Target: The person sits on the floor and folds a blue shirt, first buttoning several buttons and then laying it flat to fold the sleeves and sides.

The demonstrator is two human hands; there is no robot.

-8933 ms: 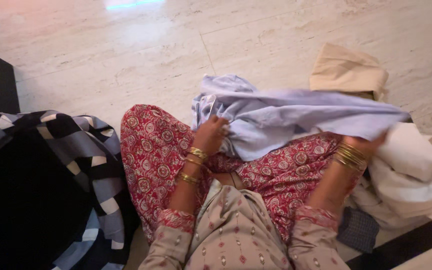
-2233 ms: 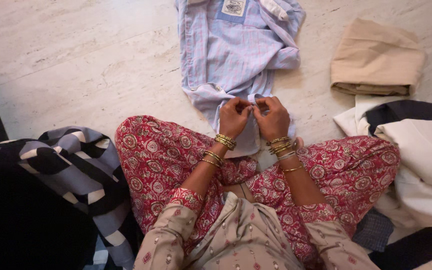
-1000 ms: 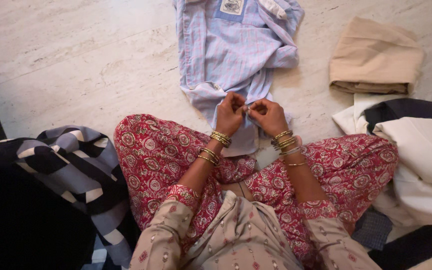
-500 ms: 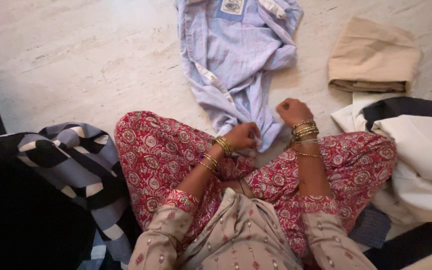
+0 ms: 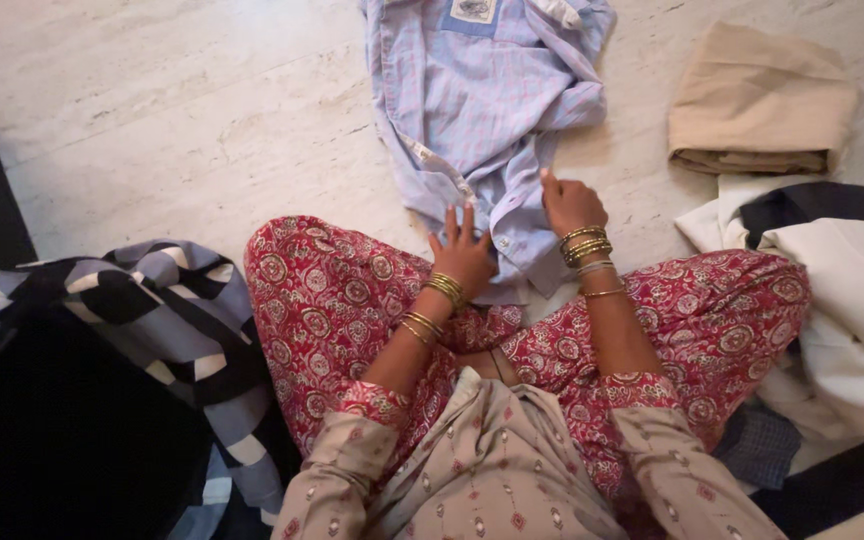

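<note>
Your left hand [image 5: 464, 252] lies flat on the lower hem of the shirt [image 5: 487, 110], fingers spread and gripping nothing; your right hand [image 5: 570, 203] sits on the shirt's right edge just beside it, fingers curled down onto the cloth, though you cannot tell from this view whether they pinch a fold or only press. The shirt, pale blue with a fine check, lies face up on the stone floor [image 5: 172, 110] in front of your crossed legs, collar away from you, hem touching your knees; its placket runs crooked and the right sleeve is bunched up against the body.

Risks, as I judge them: the lower part is rumpled under both hands, so pressing it as it lies would set creases in; the hem overlaps your red trousers [image 5: 332, 300], so any shift of your knees would drag the cloth askew; the bunched sleeve could get trapped inside if the side is turned over now; the smooth floor lets the whole shirt slide if one hand pulls while the other is light.

To your right lie a folded tan cloth [image 5: 760, 100] and a white and dark pile [image 5: 832, 270]; to your left a striped cloth [image 5: 162, 320]; all lie apart from the shirt.
</note>
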